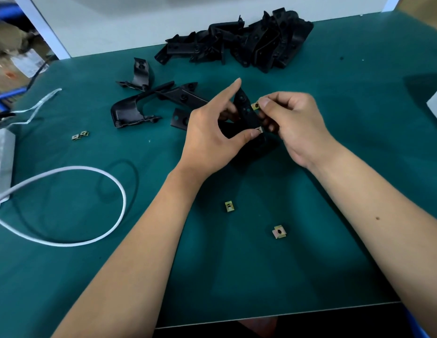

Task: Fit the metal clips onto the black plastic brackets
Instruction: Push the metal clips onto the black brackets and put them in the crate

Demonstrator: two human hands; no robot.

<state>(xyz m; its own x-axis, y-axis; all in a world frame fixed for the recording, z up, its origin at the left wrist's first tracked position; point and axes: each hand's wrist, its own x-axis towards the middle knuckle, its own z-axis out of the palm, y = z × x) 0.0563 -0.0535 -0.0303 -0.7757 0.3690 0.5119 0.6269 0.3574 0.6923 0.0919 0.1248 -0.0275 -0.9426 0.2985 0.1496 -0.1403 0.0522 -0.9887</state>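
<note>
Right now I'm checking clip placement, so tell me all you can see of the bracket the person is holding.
The held bracket is black, matte plastic, narrow and elongated with a round hole near its top, held above the green mat. The left hand grips it, thumb by a metal clip at its lower end. The right hand pinches a second clip against its right edge. Its lower part is hidden.

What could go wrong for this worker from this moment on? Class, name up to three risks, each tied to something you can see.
1. The right hand pinches a metal clip by its edge against the held bracket; it could slip or go on crooked.
2. The left hand holds the bracket in the air, so it may twist under pressure.
3. Two spare clips lie near the forearms and could be knocked off the green mat.
</note>
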